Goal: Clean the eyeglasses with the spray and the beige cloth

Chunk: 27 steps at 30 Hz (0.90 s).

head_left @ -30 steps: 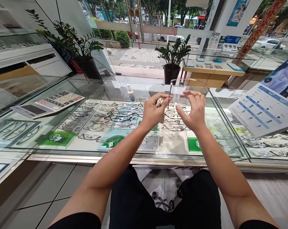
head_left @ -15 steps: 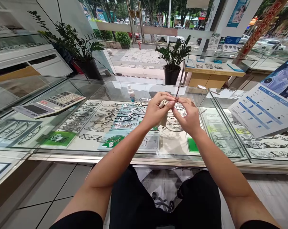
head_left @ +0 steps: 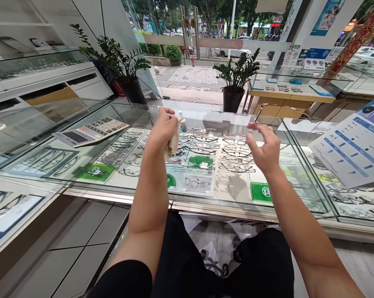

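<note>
My left hand [head_left: 164,126] is closed around a pale cleaning cloth [head_left: 173,142] that hangs below the fist, just left of a small white bottle [head_left: 183,122] standing on the glass counter [head_left: 162,184]. My right hand [head_left: 264,145] pinches a thin-framed pair of glasses [head_left: 261,114] by one temple, holding them up above the counter. The two hands are well apart. Rows of spectacle frames [head_left: 224,151] lie inside the display case under the glass.
A calculator [head_left: 90,131] lies on the counter at the left. A printed chart card [head_left: 351,149] leans at the right. Potted plants [head_left: 236,82] stand behind the counter near glass doors. My legs in black trousers [head_left: 261,260] are below the counter edge.
My hands have separated: the left moved left toward the bottle with the cloth, the right moved right and kept the glasses. The camera view shifted slightly left.
</note>
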Motion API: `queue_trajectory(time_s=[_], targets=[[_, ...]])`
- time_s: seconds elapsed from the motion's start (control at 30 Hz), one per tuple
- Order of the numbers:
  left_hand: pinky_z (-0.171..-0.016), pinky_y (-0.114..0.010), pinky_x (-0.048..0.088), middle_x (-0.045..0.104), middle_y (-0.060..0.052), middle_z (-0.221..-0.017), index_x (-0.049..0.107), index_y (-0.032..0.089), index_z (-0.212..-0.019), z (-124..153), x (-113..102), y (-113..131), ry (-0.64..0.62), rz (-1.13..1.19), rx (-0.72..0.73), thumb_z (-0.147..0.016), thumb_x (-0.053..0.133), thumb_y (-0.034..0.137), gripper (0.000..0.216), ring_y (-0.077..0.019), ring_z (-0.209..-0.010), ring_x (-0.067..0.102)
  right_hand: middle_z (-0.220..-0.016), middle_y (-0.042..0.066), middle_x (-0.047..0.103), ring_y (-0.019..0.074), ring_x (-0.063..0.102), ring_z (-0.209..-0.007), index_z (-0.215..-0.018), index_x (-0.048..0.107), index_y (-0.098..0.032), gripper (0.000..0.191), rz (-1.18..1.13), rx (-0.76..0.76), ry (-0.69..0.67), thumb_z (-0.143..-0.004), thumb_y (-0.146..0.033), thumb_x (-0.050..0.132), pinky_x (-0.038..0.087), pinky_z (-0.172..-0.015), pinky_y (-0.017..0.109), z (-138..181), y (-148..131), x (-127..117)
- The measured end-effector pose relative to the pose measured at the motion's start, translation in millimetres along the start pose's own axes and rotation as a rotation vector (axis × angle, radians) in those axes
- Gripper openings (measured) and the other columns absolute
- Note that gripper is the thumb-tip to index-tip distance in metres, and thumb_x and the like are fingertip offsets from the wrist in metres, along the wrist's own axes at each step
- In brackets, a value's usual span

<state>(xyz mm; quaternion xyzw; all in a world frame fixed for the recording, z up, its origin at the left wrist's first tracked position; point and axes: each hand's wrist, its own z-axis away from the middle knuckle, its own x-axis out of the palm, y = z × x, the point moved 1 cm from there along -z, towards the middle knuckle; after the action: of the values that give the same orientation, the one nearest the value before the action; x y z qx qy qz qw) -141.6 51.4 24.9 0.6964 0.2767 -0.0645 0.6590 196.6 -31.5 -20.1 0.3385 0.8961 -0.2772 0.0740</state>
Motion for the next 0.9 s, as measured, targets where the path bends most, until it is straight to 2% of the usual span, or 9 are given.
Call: queue_trajectory(time_s=[0.13,0.23,0.33,0.4,0.5,0.57,0.63,0.73,0.9], targets=[[-0.102,-0.05,0.055,0.064,-0.016,-0.132,0.058,0.025,-0.119,-15,-2,-16,0.065,-0.335,-0.096,-0.089,0.068,0.016,0.033,-0.0352,-0.112,0.068,-0.12,0.01,0.088,0.0329,0.079,-0.113,-0.113,0.079,-0.026,0.019,-0.004,-0.023,-0.003,-0.101,-0.036,0.068,0.06,-0.103,0.054,1,1,1],[-0.105,-0.051,0.056,0.057,-0.02,-0.15,0.063,0.023,-0.125,-22,3,-24,0.02,-0.47,-0.198,-0.087,0.069,0.011,0.041,-0.0367,-0.118,0.07,-0.118,0.009,0.088,0.033,0.078,-0.111,-0.111,0.078,-0.026,0.02,0.009,-0.011,-0.011,-0.102,-0.039,0.067,0.059,-0.102,0.054,2,1,1],[-0.109,-0.052,0.055,0.054,-0.022,-0.157,0.064,0.02,-0.134,-24,8,-28,-0.052,-0.543,-0.227,-0.09,0.07,0.014,0.044,-0.0382,-0.127,0.069,-0.116,0.009,0.088,0.0324,0.078,-0.109,-0.108,0.078,-0.026,0.018,0.002,-0.003,-0.002,-0.102,-0.039,0.067,0.059,-0.099,0.052,2,2,1],[-0.111,-0.054,0.054,0.053,-0.023,-0.161,0.065,0.02,-0.137,-24,12,-28,-0.105,-0.6,-0.24,-0.09,0.072,0.016,0.048,-0.0413,-0.138,0.064,-0.114,0.009,0.089,0.0319,0.078,-0.107,-0.106,0.078,-0.025,0.018,-0.004,0.005,0.007,-0.103,-0.039,0.067,0.058,-0.097,0.05,2,2,1],[-0.123,-0.06,0.047,0.048,-0.025,-0.17,0.06,0.02,-0.151,-23,18,-27,-0.13,-0.716,-0.265,-0.087,0.072,0.017,0.065,-0.0453,-0.16,0.045,-0.111,0.009,0.089,0.0315,0.078,-0.106,-0.104,0.079,-0.025,0.021,0.002,0.023,0.015,-0.104,-0.041,0.066,0.057,-0.095,0.049,1,2,1],[-0.132,-0.065,0.035,0.042,-0.028,-0.176,0.05,0.016,-0.162,-23,23,-25,-0.06,-0.754,-0.218,-0.09,0.069,0.025,0.075,-0.0455,-0.169,0.032,-0.111,0.009,0.089,0.0309,0.078,-0.105,-0.103,0.079,-0.025,0.022,0.009,0.037,0.015,-0.105,-0.042,0.065,0.056,-0.095,0.048,1,1,1],[-0.136,-0.065,0.027,0.038,-0.028,-0.18,0.043,0.013,-0.168,-24,28,-23,0.06,-0.72,-0.108,-0.096,0.065,0.039,0.079,-0.0449,-0.172,0.026,-0.11,0.008,0.089,0.0301,0.078,-0.104,-0.103,0.079,-0.025,0.023,0.016,0.048,0.011,-0.105,-0.043,0.064,0.056,-0.095,0.048,1,1,0],[-0.135,-0.063,0.027,0.043,-0.025,-0.179,0.042,0.015,-0.169,-25,35,-21,0.194,-0.59,0.03,-0.1,0.06,0.053,0.081,-0.0432,-0.172,0.027,-0.108,0.007,0.089,0.0292,0.078,-0.102,-0.101,0.079,-0.025,0.024,0.02,0.05,0.015,-0.105,-0.044,0.065,0.054,-0.094,0.047,1,1,0],[-0.132,-0.063,0.025,0.06,-0.027,-0.166,0.052,0.018,-0.159,-29,52,-22,0.169,-0.515,0.07,-0.098,0.069,0.053,0.073,-0.0438,-0.169,0.035,-0.106,0.006,0.09,0.0282,0.078,-0.1,-0.1,0.08,-0.026,0.026,0.018,0.062,0.024,-0.106,-0.046,0.065,0.054,-0.093,0.047,1,2,1]])
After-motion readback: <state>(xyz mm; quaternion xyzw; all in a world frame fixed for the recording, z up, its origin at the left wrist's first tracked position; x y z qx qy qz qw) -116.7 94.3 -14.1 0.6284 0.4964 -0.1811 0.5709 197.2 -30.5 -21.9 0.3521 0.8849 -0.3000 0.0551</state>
